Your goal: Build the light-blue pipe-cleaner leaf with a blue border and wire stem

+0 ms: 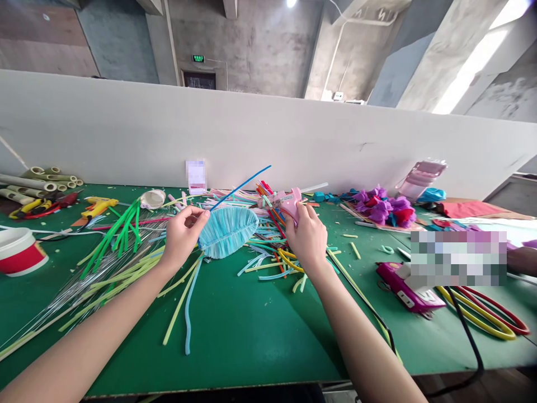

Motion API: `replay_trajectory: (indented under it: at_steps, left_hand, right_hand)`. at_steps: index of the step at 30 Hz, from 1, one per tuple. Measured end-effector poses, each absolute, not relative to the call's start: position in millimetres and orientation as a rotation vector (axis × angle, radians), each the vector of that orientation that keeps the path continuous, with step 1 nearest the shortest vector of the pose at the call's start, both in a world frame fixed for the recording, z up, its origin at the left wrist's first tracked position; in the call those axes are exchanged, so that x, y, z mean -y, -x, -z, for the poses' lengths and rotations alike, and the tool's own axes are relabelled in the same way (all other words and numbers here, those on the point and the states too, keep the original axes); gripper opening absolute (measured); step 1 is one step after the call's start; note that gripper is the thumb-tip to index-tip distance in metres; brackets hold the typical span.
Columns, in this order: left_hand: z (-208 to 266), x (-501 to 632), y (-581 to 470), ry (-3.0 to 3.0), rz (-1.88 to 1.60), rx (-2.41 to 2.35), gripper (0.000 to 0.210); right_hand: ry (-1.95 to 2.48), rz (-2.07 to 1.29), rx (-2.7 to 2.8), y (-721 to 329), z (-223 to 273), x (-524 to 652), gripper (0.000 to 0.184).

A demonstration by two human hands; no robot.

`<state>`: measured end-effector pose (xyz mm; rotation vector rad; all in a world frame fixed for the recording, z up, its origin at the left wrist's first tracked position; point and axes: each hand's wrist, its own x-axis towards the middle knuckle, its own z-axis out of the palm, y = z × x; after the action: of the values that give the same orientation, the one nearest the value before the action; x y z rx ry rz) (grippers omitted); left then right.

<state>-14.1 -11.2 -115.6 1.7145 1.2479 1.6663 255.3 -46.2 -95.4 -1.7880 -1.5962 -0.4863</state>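
While I am working above the green surface [268, 330], the head view is showing both grips raised near its middle. My left grip [187, 229] is pinching the near end of a blue stem [243, 187], which is slanting up and to the right. A light-blue leaf-shaped piece [230, 234] is sitting just below that stem, its left end meeting my fingers; whether I am pinching it as well, I cannot tell. My right grip [308, 232] is wrapping round the handle of a pink glue gun [291, 204], whose nozzle is pointing left, near the right end of the piece. Whether I am squeezing the trigger is not showing.

As I am judging it, the step is one of applying glue, and doing it well is calling for a steady left pinch while the right side is doing the moving. Short squeezes are likely serving better than long ones, since excess glue would be matting the fine fibres. My left fingertips should be staying clear of the hot nozzle. A heap of coloured stems [274, 224] is lying around and below, where drips could be sticking; a black cord [391, 338] is running beside my right forearm, needing slack.
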Motion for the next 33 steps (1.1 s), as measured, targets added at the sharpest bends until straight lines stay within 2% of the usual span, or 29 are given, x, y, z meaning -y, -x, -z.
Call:
replay_trajectory:
  at_steps: [6, 12, 33]
  left_hand:
    - [115.3, 11.0, 14.0, -1.717, -1.681, -1.26, 0.027]
    - [116.6, 9.9, 14.4, -1.712, -1.69, -1.252, 0.026]
    - [118.2, 7.3, 16.1, -1.707, -1.695, -1.263, 0.028]
  right_hand:
    - [1.814, 0.496, 1.578, -256.2, 96.7, 44.6, 0.035]
    - [1.793, 0.489, 1.478, -256.0, 99.5, 40.9, 0.044]
    - [1.868, 0.478, 1.578, -257.1, 98.8, 43.1, 0.036]
